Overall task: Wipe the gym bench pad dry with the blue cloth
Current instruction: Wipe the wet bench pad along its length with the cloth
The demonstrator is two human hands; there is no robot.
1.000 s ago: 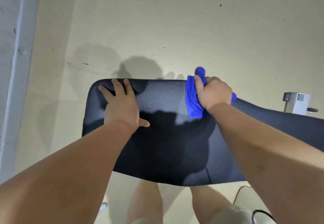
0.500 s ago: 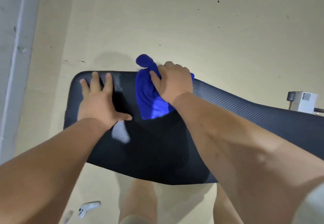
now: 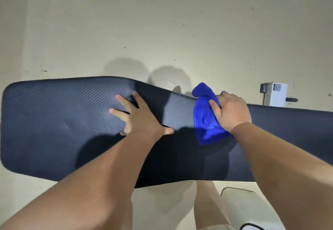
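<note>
Bracing the gym bench pad (image 3: 54,121) near its middle, the left grip (image 3: 142,120) lies flat, fingers spread wide, holding nothing. Farther right, the right grip (image 3: 232,112) bunches the blue cloth (image 3: 205,121) against the pad's far edge, seemingly mid-wipe. The next stroke probably calls for firm pressure dragged along the pad's length. A white box (image 3: 274,94) stands beyond.

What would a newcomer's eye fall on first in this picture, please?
The bright blue cloth, gripped by the right hand at the far edge, stands out against the long dark bench pad spanning the view. The left hand lies flat, fingers spread, near the pad's middle. A small white box sits beyond the pad at right.
</note>
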